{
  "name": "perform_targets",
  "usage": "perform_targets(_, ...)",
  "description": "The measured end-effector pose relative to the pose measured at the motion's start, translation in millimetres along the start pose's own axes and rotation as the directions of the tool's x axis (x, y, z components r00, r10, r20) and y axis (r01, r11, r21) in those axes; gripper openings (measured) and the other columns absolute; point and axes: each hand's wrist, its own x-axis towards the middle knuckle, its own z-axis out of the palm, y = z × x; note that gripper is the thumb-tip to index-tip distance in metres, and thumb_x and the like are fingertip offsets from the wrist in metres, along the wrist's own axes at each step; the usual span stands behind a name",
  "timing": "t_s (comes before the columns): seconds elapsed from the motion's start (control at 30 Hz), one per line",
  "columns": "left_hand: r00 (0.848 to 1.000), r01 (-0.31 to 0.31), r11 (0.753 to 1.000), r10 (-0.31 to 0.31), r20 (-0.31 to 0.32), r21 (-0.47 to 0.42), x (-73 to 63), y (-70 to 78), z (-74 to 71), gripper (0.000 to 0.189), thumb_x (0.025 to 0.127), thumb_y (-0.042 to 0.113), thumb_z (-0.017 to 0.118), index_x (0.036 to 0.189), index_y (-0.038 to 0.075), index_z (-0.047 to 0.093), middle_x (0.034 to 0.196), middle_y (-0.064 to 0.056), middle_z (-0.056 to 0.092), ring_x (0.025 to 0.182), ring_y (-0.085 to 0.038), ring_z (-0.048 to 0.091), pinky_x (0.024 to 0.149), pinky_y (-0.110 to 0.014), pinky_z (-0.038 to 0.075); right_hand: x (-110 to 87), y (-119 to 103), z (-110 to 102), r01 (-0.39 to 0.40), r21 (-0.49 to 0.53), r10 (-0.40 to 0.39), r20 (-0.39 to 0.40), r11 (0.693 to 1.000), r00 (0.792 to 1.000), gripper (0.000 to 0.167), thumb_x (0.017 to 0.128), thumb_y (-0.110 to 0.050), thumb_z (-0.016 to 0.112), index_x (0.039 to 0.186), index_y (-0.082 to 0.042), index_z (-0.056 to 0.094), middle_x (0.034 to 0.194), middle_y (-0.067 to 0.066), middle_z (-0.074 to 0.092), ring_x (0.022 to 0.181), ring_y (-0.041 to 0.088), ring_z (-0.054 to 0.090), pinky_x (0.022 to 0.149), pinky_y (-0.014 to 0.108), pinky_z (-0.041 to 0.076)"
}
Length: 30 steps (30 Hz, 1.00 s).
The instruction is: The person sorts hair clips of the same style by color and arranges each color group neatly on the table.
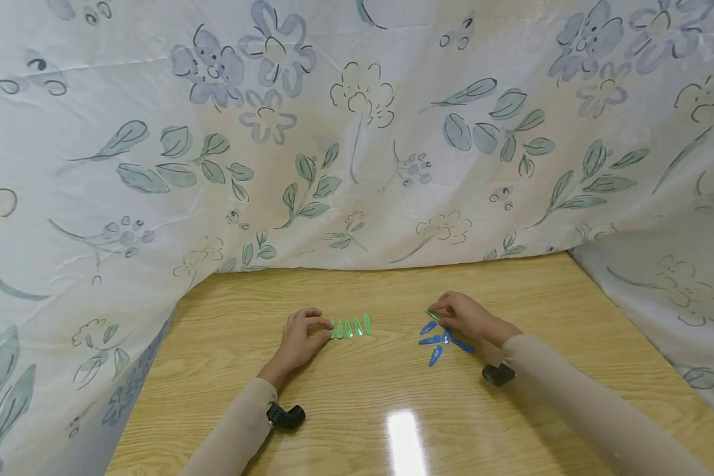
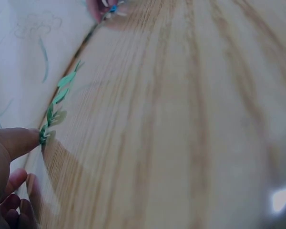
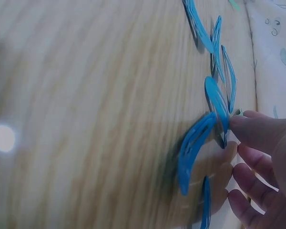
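Reaching forward over the wood-grained surface, both of the person's arms, in beige sleeves, slant inward from the lower edge of the head view, a black wrist device showing on the left and another on the right. The left hand lies low at the left end of a row of green hair clips, thumb and index finger bent toward the endmost one and touching it; whether they pinch it or merely press against it cannot be told. In the left wrist view its other fingers are curled below the thumb. The right hand is bent over from the right with its thumb and index finger closed on one green clip, which sticks out past their tips toward the left, well apart from the row. Near this hand, partly beneath it and on the person's side of it, blue hair clips lie loosely fanned at different angles, some touching or overlapping. Five green clips stand side by side in the row, and the one between the right fingers makes six. Six blue ones show in the right wrist view; the head view shows five clearly. Behind, a floral cloth hangs to the far edge.
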Motion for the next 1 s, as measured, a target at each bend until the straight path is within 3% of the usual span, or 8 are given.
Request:
perform_targets(0.47,1.000,0.000,1.000,0.000,0.016,-0.002,6.3,-4.2,-3.4,0.011,0.093,0.018,0.073,0.102,0.018,0.078,0.139,-0.013,0.056,0.139,-0.040,0.035,0.112,-0.066,0.019,14.2,-6,2,0.016,-0.003,-0.016,-0.001,1.000,1.000,0.027,0.093,-0.003,0.068,0.119,-0.003,0.074,0.110,0.011,0.071,0.099,0.023,0.064,0.083,0.037,0.051)
perform_targets(0.73,1.000,-0.005,1.000,0.005,0.019,-0.006,7.2,-4.7,-4.7,0.011,0.093,0.017,0.073,0.102,0.018,0.078,0.138,-0.013,0.056,0.138,-0.040,0.035,0.112,-0.066,0.019,22.6,-10,2,0.006,0.013,-0.006,0.014,1.000,1.000,0.027,0.093,-0.003,0.068,0.119,-0.003,0.074,0.111,0.012,0.071,0.092,0.017,0.060,0.076,0.029,0.047)
perform_targets(1.0,1.000,-0.004,1.000,0.004,0.023,-0.015,7.5,-1.4,-6.3,0.011,0.093,0.016,0.072,0.102,0.016,0.078,0.138,-0.014,0.056,0.138,-0.040,0.035,0.112,-0.066,0.019,34.9,-16,3,-0.013,0.038,0.011,0.038,0.999,0.999,0.028,0.094,-0.004,0.067,0.122,-0.004,0.072,0.112,0.011,0.071,0.090,0.015,0.059,0.076,0.029,0.048)
